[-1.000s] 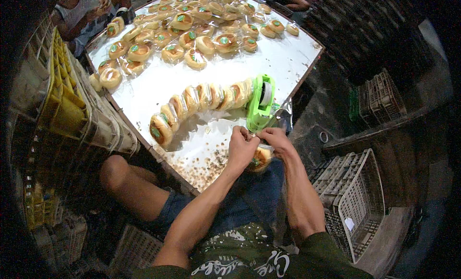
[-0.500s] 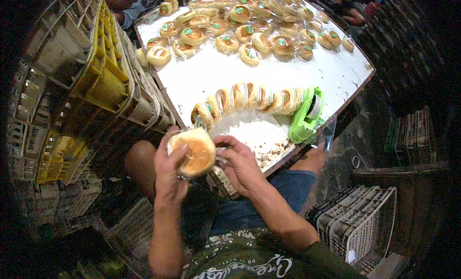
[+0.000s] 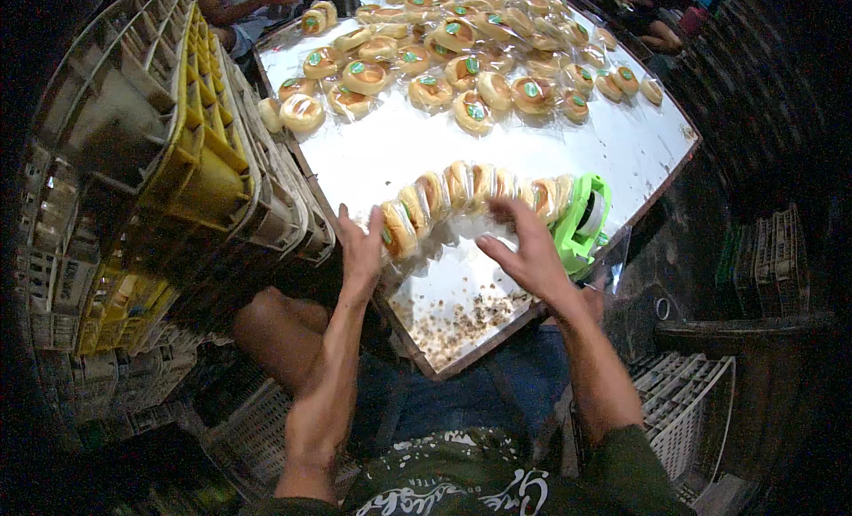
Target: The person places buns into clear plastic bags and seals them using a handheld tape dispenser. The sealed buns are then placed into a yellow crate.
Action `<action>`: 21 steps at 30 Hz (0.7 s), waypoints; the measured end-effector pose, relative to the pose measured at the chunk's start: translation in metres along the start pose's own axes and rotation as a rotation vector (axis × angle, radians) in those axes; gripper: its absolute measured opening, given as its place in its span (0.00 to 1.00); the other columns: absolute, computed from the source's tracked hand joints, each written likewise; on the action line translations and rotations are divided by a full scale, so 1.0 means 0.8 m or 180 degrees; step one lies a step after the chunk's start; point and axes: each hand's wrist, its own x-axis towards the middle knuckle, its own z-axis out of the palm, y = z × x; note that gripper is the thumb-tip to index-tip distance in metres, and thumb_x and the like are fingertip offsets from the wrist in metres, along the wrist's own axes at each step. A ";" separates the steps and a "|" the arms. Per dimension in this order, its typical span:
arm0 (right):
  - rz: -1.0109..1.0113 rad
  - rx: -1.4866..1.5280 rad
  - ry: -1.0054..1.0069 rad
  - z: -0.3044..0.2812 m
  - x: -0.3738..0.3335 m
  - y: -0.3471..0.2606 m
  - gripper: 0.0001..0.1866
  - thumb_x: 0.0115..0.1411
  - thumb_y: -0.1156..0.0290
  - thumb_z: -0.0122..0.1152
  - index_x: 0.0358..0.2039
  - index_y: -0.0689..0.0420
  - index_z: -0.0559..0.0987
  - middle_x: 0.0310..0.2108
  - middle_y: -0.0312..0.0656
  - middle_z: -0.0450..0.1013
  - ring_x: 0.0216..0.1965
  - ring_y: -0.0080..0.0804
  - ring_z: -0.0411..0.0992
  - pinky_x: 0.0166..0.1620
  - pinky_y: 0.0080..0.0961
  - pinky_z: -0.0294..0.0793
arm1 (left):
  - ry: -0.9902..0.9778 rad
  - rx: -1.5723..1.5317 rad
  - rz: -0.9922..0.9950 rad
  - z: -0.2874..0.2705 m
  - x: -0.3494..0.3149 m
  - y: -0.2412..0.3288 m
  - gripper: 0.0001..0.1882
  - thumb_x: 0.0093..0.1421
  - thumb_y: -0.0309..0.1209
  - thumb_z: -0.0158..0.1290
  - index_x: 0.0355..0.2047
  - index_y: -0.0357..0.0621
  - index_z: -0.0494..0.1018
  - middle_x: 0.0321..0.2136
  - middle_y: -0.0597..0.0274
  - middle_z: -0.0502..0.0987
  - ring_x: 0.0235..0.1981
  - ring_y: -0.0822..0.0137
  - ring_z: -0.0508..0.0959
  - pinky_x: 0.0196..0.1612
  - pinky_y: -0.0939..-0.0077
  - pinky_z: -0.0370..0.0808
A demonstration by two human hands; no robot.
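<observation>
A curved row of round buns in clear wrappers stands on edge across the white table. At its left end, beside the last wrapped bun, is my left hand, fingers apart and upright. My right hand reaches over the front of the row toward its right part, thumb and fingers spread, with nothing seen in it. Just right of that hand is a green tape dispenser with a roll in it, touching or nearly touching the row's right end.
Many wrapped buns with green labels lie piled over the far half of the table. Brown crumbs cover the near corner. Yellow crates and whitish ones are stacked at left; a pale crate stands low right. Another person's arm shows far left.
The wrapped bun that my left hand held up is out of both hands and now appears at the row's left end. My hands have moved apart, the right one forward and right.
</observation>
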 end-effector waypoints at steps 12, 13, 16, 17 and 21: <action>-0.1767 -0.2604 -0.1435 0.075 0.110 -0.059 0.18 0.54 0.74 0.58 0.47 0.54 0.72 0.51 0.50 0.67 0.46 0.48 0.71 0.34 0.38 0.81 | -0.1401 0.2470 0.1360 -0.058 0.006 0.045 0.51 0.40 0.44 0.71 0.62 0.46 0.58 0.51 0.48 0.68 0.52 0.44 0.71 0.48 0.53 0.77; -0.1786 -0.2648 -0.1265 0.073 0.096 -0.058 0.21 0.54 0.73 0.59 0.49 0.55 0.71 0.53 0.53 0.65 0.45 0.49 0.71 0.34 0.38 0.81 | -0.1336 0.2318 0.1600 -0.064 -0.006 0.050 0.48 0.41 0.42 0.71 0.61 0.46 0.59 0.50 0.48 0.69 0.52 0.45 0.71 0.47 0.53 0.77; -0.1377 -0.2470 -0.1337 0.106 0.047 0.004 0.30 0.53 0.73 0.60 0.57 0.59 0.64 0.61 0.58 0.57 0.46 0.54 0.71 0.37 0.42 0.81 | -0.1505 0.2488 0.1686 -0.058 -0.025 0.072 0.42 0.43 0.36 0.69 0.58 0.43 0.62 0.48 0.48 0.70 0.51 0.44 0.72 0.49 0.55 0.76; -0.1182 -0.2165 -0.1337 0.108 0.045 -0.008 0.37 0.52 0.71 0.63 0.62 0.60 0.59 0.58 0.60 0.61 0.47 0.57 0.71 0.41 0.45 0.79 | -0.1373 0.2677 0.1657 -0.054 -0.023 0.067 0.40 0.42 0.41 0.69 0.55 0.41 0.66 0.45 0.49 0.73 0.50 0.47 0.73 0.52 0.54 0.74; -0.0299 -0.1653 -0.0666 0.012 0.054 -0.034 0.51 0.36 0.69 0.77 0.60 0.64 0.58 0.47 0.59 0.68 0.46 0.58 0.70 0.48 0.44 0.73 | -0.1666 0.2826 0.2544 -0.045 0.007 0.176 0.33 0.47 0.47 0.64 0.52 0.49 0.68 0.47 0.51 0.70 0.50 0.45 0.71 0.46 0.50 0.77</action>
